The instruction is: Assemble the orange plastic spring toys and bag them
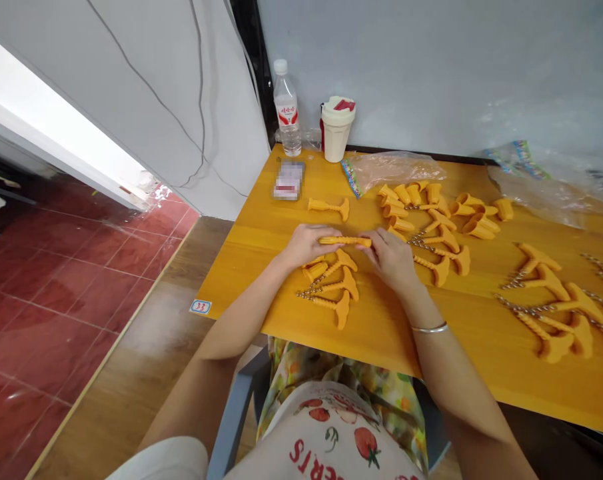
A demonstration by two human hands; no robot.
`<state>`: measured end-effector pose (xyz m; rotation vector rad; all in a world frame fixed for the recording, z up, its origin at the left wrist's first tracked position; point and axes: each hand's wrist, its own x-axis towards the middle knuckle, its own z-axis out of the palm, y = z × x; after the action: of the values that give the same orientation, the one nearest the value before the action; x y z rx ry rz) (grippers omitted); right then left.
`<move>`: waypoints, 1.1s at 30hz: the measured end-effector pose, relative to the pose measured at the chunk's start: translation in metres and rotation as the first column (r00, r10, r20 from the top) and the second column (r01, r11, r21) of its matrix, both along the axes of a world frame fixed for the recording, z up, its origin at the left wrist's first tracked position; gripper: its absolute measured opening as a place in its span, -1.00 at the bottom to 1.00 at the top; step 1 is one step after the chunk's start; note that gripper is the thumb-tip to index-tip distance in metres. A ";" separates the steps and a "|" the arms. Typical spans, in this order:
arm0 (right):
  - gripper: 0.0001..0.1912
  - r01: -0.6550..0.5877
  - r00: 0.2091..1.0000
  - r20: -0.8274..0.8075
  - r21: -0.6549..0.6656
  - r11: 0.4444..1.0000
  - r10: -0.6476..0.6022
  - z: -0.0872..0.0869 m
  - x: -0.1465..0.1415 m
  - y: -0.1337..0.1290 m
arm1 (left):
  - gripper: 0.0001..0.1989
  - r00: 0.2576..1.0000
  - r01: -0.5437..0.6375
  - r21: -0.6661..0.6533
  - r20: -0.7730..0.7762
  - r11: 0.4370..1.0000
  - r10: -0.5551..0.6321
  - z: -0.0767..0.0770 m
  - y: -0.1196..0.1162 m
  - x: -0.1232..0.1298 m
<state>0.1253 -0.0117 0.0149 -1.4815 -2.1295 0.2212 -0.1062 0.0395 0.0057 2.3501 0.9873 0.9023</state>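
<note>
Yellow wood table (381, 340), orange plastic T-pieces (340, 309) with chains lying at 6 and 3 o'clock from the hands. Mid-table, left hand (306, 245) and right hand (388, 259) have fingers clamped on an orange ribbed rod (344, 241).

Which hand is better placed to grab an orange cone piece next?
Probably the right hand: it sits nearer the orange cone pieces, on that side of the table. The left hand is farther off. Both hands currently grip the orange twisted rod.

One head-worn view looks forward and down past the lap (331, 427) onto the left hand (306, 245) and right hand (388, 257)
</note>
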 end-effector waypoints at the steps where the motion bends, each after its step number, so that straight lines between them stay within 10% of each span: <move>1: -0.43 0.023 0.997 -0.074 -0.061 0.998 -0.027 -0.001 -0.003 0.000 | -0.66 0.999 0.006 0.023 -0.034 1.000 -0.005 0.000 0.000 0.000; 6: -0.34 -0.076 0.815 -0.540 -0.461 0.884 -0.212 -0.002 -0.020 0.001 | -0.61 0.974 -0.007 0.171 -0.221 0.985 0.045 -0.001 -0.001 0.000; 11: -0.39 -0.088 0.677 -0.633 -0.578 0.812 -0.377 -0.003 -0.023 0.004 | -0.65 0.972 0.005 0.157 -0.234 0.988 0.033 -0.003 0.001 0.001; 22: -0.68 -0.018 0.978 -0.208 -0.180 0.983 -0.021 -0.023 -0.015 0.001 | -0.77 0.978 -0.137 -0.026 -0.164 0.990 0.131 -0.005 0.043 -0.022; 33: -0.57 -0.175 0.980 0.062 -0.190 0.966 0.190 -0.030 -0.014 -0.002 | -0.68 0.824 -0.307 0.082 -0.475 0.948 0.308 0.000 0.036 -0.004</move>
<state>0.1111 -0.0139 -0.0153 -1.4139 -2.3666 0.4436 -0.1099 0.0758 0.0052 2.5169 1.6017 0.4086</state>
